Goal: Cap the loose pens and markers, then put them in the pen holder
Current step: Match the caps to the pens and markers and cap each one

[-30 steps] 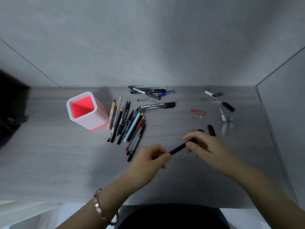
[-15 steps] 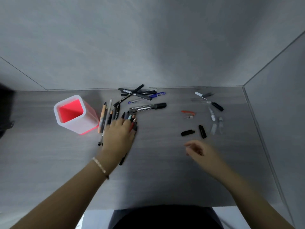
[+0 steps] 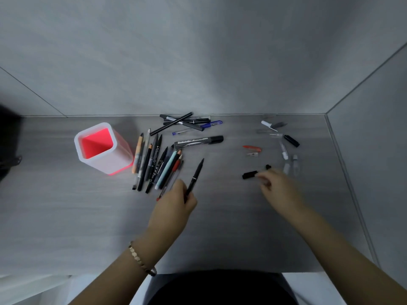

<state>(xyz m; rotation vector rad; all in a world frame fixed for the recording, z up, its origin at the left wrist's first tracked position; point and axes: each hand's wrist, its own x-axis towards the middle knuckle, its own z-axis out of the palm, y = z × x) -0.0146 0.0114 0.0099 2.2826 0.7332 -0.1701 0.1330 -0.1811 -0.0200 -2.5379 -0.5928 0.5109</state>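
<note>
My left hand grips a thin black uncapped pen by its lower end, tip pointing up and to the right, just right of a row of loose pens. My right hand reaches left with curled fingers, and its fingertips meet the right end of a black cap lying on the desk. Blur hides whether they pinch it. The white pen holder with a red inside stands at the left with nothing visible in it.
A pile of pens and a thick black marker lie at the back. Loose caps lie at the right: a red cap, a black cap, a white cap, clear caps. Walls close the back and right.
The pen held in both hands a second ago is gone from them. My left hand went to the pen row and lifted a black pen from it. My right hand moved to the black cap.
</note>
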